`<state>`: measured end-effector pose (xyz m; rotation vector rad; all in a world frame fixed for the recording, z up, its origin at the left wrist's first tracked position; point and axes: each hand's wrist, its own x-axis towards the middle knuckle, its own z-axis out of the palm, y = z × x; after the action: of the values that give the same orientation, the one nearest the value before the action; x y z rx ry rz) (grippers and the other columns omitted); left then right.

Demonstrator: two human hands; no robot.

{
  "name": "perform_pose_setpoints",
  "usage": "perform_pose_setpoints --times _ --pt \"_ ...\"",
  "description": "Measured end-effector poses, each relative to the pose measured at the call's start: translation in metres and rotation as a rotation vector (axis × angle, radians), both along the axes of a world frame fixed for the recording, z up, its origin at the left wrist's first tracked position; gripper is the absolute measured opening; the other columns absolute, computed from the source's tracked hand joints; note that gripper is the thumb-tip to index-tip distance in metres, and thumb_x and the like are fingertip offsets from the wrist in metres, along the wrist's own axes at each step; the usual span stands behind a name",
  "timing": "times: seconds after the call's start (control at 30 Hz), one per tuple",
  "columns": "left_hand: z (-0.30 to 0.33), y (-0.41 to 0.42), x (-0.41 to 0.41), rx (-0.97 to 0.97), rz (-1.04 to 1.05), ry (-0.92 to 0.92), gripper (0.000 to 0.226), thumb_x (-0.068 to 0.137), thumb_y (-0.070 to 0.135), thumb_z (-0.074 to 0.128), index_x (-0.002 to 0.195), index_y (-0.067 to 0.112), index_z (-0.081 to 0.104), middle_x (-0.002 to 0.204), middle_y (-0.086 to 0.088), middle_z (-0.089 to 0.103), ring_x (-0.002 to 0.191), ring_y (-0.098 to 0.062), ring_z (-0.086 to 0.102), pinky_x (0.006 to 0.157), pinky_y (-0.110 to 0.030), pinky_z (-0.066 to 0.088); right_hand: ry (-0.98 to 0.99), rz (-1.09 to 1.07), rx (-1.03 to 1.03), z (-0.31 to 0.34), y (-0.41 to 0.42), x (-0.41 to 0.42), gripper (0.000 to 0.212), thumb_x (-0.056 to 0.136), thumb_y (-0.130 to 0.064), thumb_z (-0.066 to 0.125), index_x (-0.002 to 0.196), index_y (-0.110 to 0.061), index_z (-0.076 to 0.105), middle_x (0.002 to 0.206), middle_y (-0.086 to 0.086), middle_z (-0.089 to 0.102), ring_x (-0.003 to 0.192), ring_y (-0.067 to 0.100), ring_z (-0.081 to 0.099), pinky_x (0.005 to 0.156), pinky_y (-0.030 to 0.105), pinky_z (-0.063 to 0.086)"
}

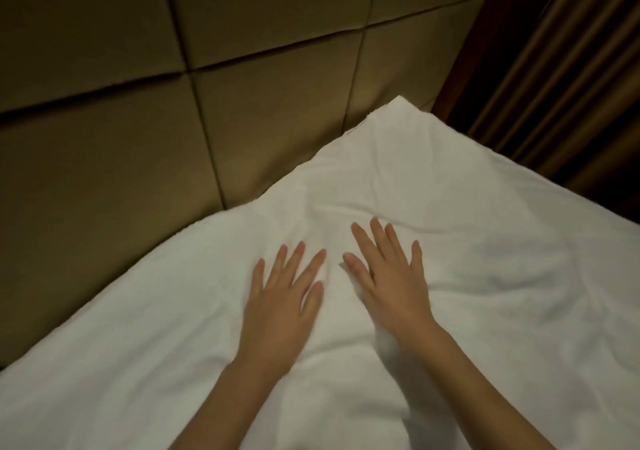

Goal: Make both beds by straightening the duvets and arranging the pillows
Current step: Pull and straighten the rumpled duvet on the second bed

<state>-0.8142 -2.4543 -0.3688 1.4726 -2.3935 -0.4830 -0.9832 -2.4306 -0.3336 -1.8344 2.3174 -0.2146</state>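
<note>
A white duvet (467, 276) covers the bed and fills the lower part of the head view, with soft wrinkles and one corner pointing up toward the headboard. My left hand (282, 297) lies flat on the fabric with fingers spread. My right hand (391, 276) rests beside it, palm down, fingers straight and slightly spread. Both hands press on the middle of the cloth, a short gap between them. No pillow is in view.
A padded, quilted beige headboard panel (173, 103) rises behind the bed on the left and top. Dark brown curtains (571, 69) hang at the right beside a dark wooden strip (464, 79).
</note>
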Motion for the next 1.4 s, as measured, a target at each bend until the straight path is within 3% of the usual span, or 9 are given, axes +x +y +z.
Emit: perform_pose_setpoints --times 0.07,0.2,0.47,0.63,0.83,1.0,1.2,1.3,1.4 --pt "-0.004 0.033 0.023 -0.037 -0.027 0.031 0.053 0.095 0.053 -0.008 0.145 0.047 0.008 0.156 0.012 0.010 0.141 -0.004 -0.001 0.114 -0.025 -0.013 -0.042 0.004 -0.024 -0.004 0.041 0.028 0.086 0.066 -0.076 -0.029 0.145 -0.046 -0.011 0.156 -0.016 -0.018 0.143 0.006 -0.021 0.114 0.039 -0.018" --pt "-0.022 0.112 0.086 -0.006 -0.098 0.100 0.049 0.097 0.049 0.006 0.146 0.045 0.009 0.155 0.015 0.003 0.144 -0.003 -0.002 0.115 -0.024 -0.012 -0.108 -0.009 -0.077 -0.024 0.131 0.087 0.073 0.074 -0.075 -0.025 0.140 -0.049 -0.010 0.152 -0.021 -0.018 0.143 0.001 -0.018 0.112 0.031 -0.019" --pt "-0.057 0.223 0.186 -0.041 -0.222 0.114 0.048 0.099 0.039 0.027 0.145 0.027 0.036 0.154 -0.001 0.030 0.142 -0.016 0.019 0.116 -0.034 0.006 -0.081 -0.074 -0.313 -0.070 0.279 0.171 0.059 0.098 -0.056 0.013 0.148 -0.026 0.023 0.155 0.004 0.028 0.143 0.017 0.019 0.114 0.042 0.011" --pt "-0.067 0.280 0.201 -0.039 -0.195 0.299 0.040 0.097 0.032 0.040 0.136 0.025 0.046 0.144 -0.001 0.044 0.135 -0.017 0.036 0.115 -0.038 0.019 -0.026 0.001 -0.440 -0.082 0.353 0.195 0.050 0.101 -0.048 0.027 0.133 -0.013 0.042 0.139 0.012 0.050 0.129 0.023 0.039 0.108 0.044 0.025" --pt "-0.077 0.338 0.186 -0.034 -0.154 0.386 0.030 0.088 0.028 0.052 0.118 0.029 0.050 0.117 0.006 0.051 0.107 -0.013 0.049 0.092 -0.025 0.037 0.076 -0.012 -0.625 -0.096 0.430 0.187 0.030 0.098 -0.040 0.043 0.108 -0.012 0.050 0.107 0.006 0.046 0.093 0.026 0.048 0.083 0.039 0.038" --pt "-0.080 0.359 0.147 -0.064 -0.281 0.399 0.023 0.090 0.025 0.054 0.112 0.021 0.057 0.112 -0.002 0.058 0.104 -0.016 0.051 0.088 -0.027 0.040 -0.031 -0.129 -0.609 -0.110 0.467 0.159 0.028 0.091 -0.037 0.053 0.102 -0.012 0.048 0.098 0.016 0.061 0.093 0.025 0.050 0.082 0.036 0.037" --pt "-0.092 0.345 0.120 -0.168 -0.451 0.319 0.031 0.090 0.034 0.055 0.116 0.018 0.059 0.124 -0.011 0.057 0.122 -0.022 0.047 0.105 -0.049 0.035 0.064 -0.159 -0.507 -0.131 0.477 0.129 0.041 0.086 -0.042 0.057 0.110 -0.009 0.055 0.112 0.016 0.063 0.104 0.029 0.055 0.090 0.040 0.038" --pt "-0.097 0.332 0.112 -0.239 -0.525 0.217 0.033 0.087 0.036 0.062 0.116 0.023 0.057 0.130 -0.008 0.056 0.126 -0.019 0.045 0.103 -0.046 0.035 0.088 -0.174 -0.489 -0.136 0.477 0.125 0.047 0.085 -0.047 0.056 0.108 -0.007 0.062 0.112 0.014 0.064 0.105 0.030 0.057 0.092 0.040 0.037" --pt "-0.102 0.323 0.106 -0.261 -0.525 0.140 0.041 0.077 0.033 0.069 0.115 0.021 0.059 0.115 0.001 0.064 0.113 -0.012 0.049 0.093 -0.035 0.034 0.113 -0.186 -0.452 -0.144 0.472 0.123 0.053 0.082 -0.052 0.056 0.108 -0.007 0.065 0.109 0.010 0.066 0.103 0.030 0.061 0.091 0.038 0.036"
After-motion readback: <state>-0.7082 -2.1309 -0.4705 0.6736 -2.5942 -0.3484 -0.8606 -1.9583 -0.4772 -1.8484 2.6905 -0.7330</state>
